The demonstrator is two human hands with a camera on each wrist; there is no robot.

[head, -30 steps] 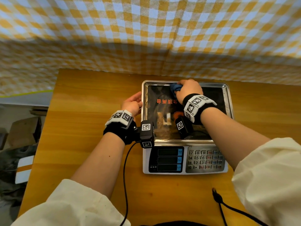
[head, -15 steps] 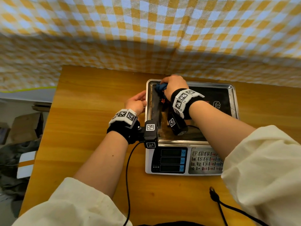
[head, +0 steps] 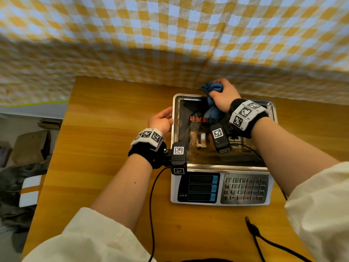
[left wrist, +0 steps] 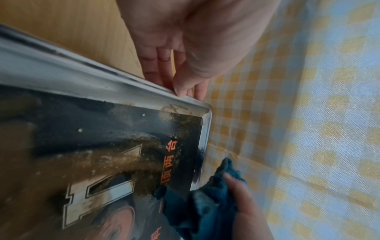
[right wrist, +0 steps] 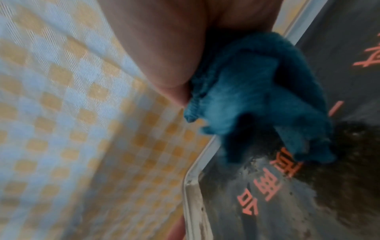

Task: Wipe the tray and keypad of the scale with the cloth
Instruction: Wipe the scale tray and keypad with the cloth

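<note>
The person is wearing a loose cream top with the sleeves [head: 319, 210] pushed up. Each wrist is wearing a black band [head: 146, 152] with white blocks on it (black square patterns are printed on them). A small black camera [head: 178, 157] is sticking out, trailing a black cable [head: 151, 205].

Bunched blue cloth [head: 212, 103] hangs over the scale's [head: 221, 188] grimy steel tray [head: 176, 103].
</note>
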